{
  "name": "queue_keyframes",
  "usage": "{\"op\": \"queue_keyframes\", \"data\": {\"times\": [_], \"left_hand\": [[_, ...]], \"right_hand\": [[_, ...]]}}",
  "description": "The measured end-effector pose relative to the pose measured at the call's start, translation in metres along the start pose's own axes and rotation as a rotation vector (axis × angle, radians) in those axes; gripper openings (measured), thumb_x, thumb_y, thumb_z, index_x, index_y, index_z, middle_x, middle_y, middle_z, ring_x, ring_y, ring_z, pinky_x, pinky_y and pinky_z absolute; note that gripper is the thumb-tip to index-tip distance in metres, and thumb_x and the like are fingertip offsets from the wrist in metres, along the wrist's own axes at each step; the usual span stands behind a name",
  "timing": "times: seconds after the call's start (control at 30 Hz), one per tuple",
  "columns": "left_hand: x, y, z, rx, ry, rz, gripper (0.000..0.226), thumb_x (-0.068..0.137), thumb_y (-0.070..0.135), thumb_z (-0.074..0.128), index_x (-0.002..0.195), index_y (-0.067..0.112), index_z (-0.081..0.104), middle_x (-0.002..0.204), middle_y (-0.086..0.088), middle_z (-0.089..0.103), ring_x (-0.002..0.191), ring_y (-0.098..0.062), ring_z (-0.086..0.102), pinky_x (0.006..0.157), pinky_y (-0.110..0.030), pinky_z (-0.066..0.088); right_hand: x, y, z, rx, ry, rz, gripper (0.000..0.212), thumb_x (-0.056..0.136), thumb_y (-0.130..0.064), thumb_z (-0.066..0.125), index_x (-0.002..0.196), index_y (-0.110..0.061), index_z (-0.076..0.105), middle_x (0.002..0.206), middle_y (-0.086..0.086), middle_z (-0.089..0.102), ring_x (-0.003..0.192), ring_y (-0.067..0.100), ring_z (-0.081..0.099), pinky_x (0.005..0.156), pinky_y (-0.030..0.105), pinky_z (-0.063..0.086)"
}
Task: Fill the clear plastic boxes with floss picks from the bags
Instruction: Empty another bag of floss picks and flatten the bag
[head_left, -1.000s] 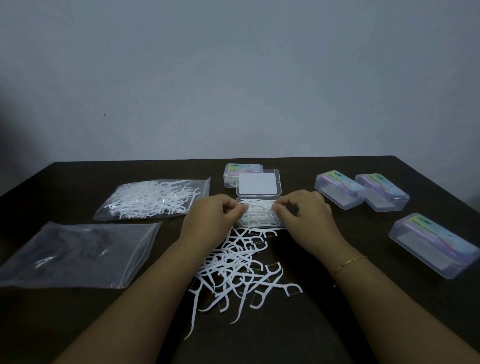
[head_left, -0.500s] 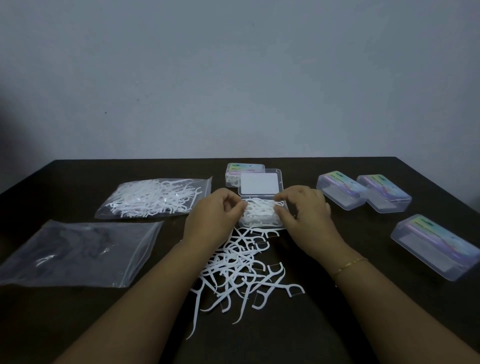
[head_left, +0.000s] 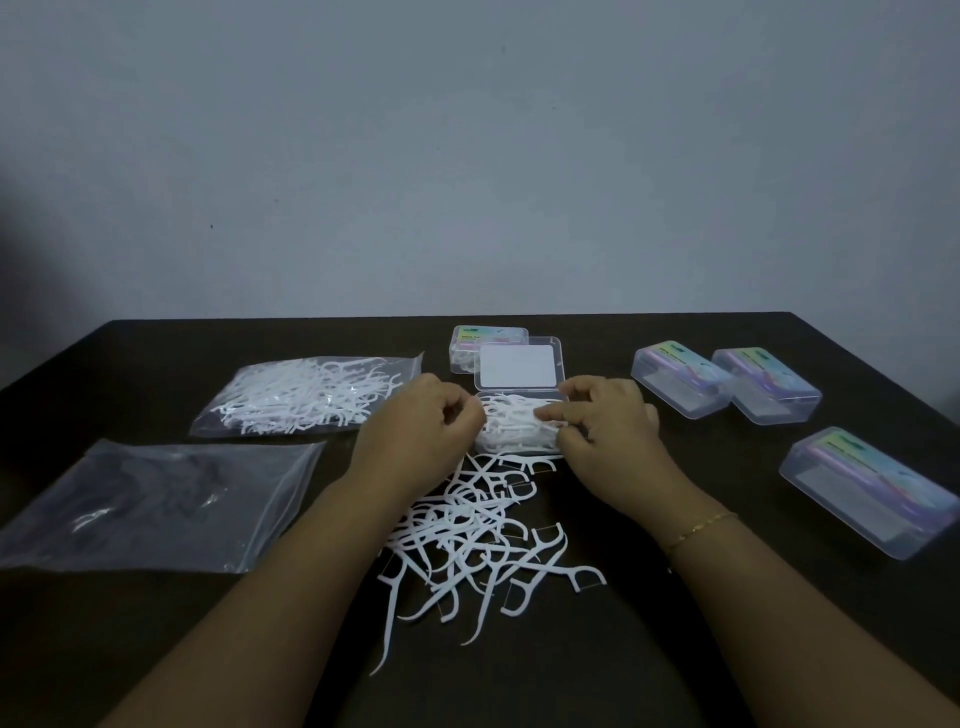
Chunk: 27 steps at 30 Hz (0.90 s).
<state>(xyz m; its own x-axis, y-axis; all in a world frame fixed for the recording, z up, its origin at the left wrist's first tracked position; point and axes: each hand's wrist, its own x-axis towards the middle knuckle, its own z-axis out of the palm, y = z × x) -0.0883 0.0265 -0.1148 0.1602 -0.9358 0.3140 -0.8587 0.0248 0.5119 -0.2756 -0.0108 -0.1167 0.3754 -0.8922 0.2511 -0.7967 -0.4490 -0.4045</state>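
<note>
Full bag far left, untouched. Left hand loosely curled beside open box, holding nothing visible. Right hand fingertips tuck picks inside. Loose pile near. Best press flat, handles aligned, so lid shuts.

I see white floss picks on a dark brown table, clear boxes with pastel rainbow labels, and a grey wall.
</note>
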Motion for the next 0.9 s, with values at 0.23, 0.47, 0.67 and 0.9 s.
{"op": "queue_keyframes", "data": {"times": [0.23,0.47,0.67,0.9], "left_hand": [[0.001,-0.005,-0.016,0.023,0.051,-0.078,0.038,0.091,0.031,0.051,0.055,0.020,0.054,0.061,0.000,0.062,0.052,-0.014,0.051,0.050,-0.025,0.037],[-0.005,0.001,-0.011,0.032,-0.082,0.043,0.025,0.093,0.037,0.049,0.106,0.031,0.069,0.084,0.008,0.061,0.073,-0.011,0.058,0.070,-0.031,0.052],[-0.005,0.001,-0.004,0.074,-0.153,0.114,0.034,0.094,0.043,0.047,0.126,0.039,0.058,0.091,0.015,0.045,0.080,-0.003,0.048,0.075,-0.026,0.047],[-0.005,-0.001,-0.001,0.083,-0.145,0.118,0.035,0.094,0.045,0.046,0.126,0.038,0.058,0.092,0.015,0.044,0.082,-0.003,0.048,0.076,-0.027,0.048]], "right_hand": [[0.007,0.014,-0.015,0.264,0.064,0.200,0.014,0.091,-0.026,0.054,0.101,-0.028,0.063,0.105,-0.005,0.063,0.096,0.012,0.056,0.087,0.035,0.050],[0.002,0.018,-0.030,0.357,-0.209,0.315,0.009,0.085,-0.029,0.067,0.080,-0.022,0.064,0.083,-0.003,0.065,0.079,0.009,0.059,0.063,0.018,0.046],[0.002,0.012,-0.028,0.297,-0.239,0.262,0.010,0.086,-0.027,0.066,0.077,-0.026,0.063,0.083,-0.005,0.065,0.079,0.008,0.059,0.063,0.016,0.044],[0.003,0.010,-0.020,0.315,-0.015,0.206,0.006,0.092,-0.026,0.057,0.087,-0.026,0.060,0.084,-0.009,0.061,0.078,0.007,0.055,0.065,0.015,0.043]]}}
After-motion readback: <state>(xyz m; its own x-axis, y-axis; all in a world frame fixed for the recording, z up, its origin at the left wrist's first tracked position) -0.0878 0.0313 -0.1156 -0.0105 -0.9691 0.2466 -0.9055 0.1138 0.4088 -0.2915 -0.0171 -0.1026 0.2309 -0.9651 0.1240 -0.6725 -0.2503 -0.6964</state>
